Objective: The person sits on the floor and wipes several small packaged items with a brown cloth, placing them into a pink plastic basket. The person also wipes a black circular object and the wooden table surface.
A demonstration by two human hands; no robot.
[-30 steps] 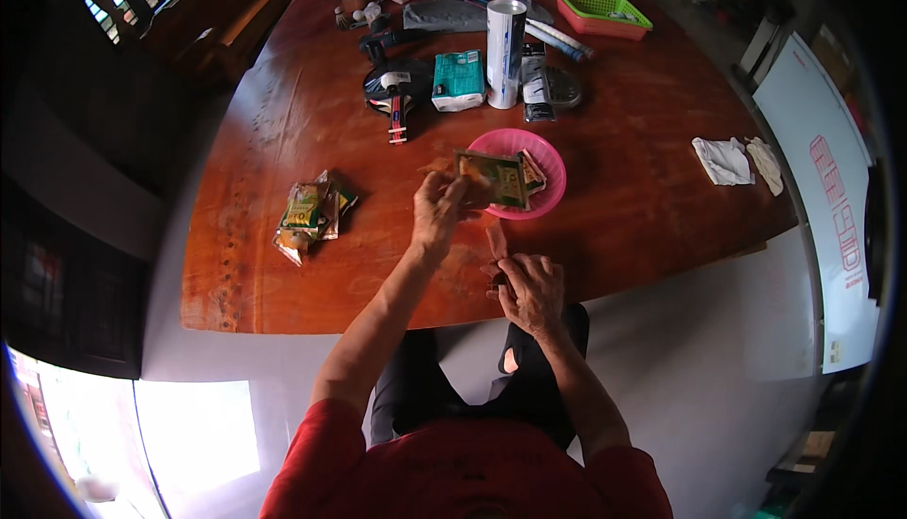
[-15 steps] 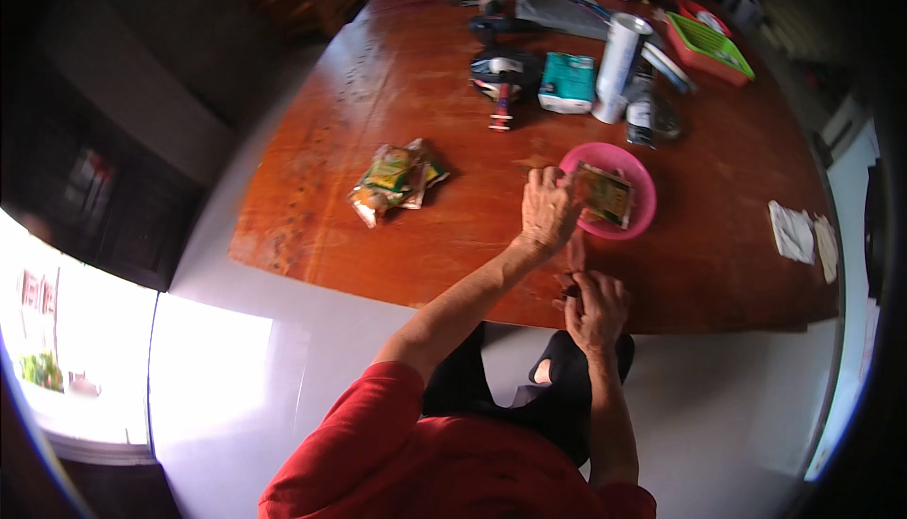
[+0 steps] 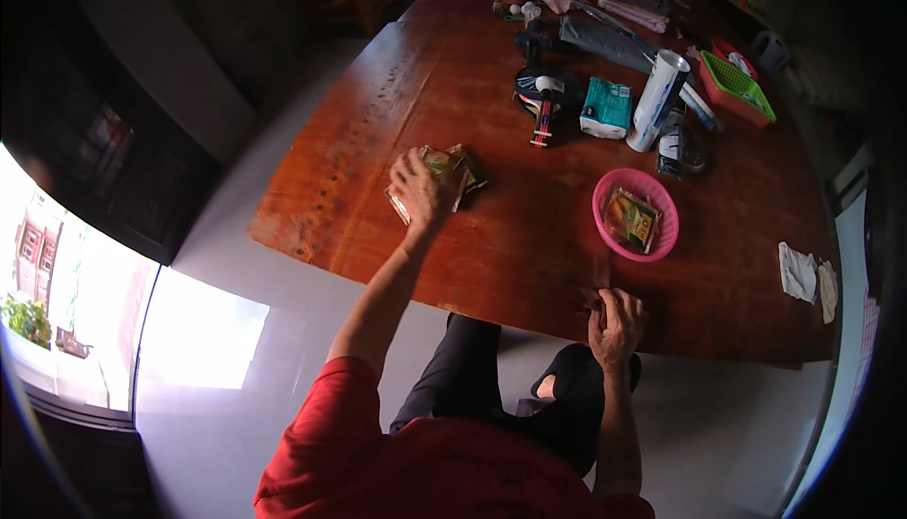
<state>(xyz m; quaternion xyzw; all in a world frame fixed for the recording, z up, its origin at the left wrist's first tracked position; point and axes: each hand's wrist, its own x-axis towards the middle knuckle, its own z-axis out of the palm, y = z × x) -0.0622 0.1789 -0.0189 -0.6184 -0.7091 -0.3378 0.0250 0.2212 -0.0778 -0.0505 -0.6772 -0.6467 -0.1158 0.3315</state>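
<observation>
My left hand (image 3: 419,188) lies over a small pile of flat, shiny food packets (image 3: 465,170) on the left of the table. Its fingers are bent and somewhat apart across the top packet, which they partly cover. At the table's near edge, my right hand (image 3: 619,323) rests with its fingers curled together. Something small and dark brown shows at its fingertips, too unclear to name. Beyond that hand stands a round pink plastic basket (image 3: 667,244). Inside it lie similar packets (image 3: 631,220) with green and orange print.
Behind the basket stand a tall white canister (image 3: 658,102), a teal-and-white pack (image 3: 606,108) and a dark bottle (image 3: 670,144). A black item with a red strap (image 3: 542,120) lies left of them. White cloth (image 3: 798,272) is at right; a green basket (image 3: 735,83) sits farther back.
My left hand has moved from the pink basket leftward onto the packet pile. The packet it was at now lies in the basket. My right hand stays near the table edge.
</observation>
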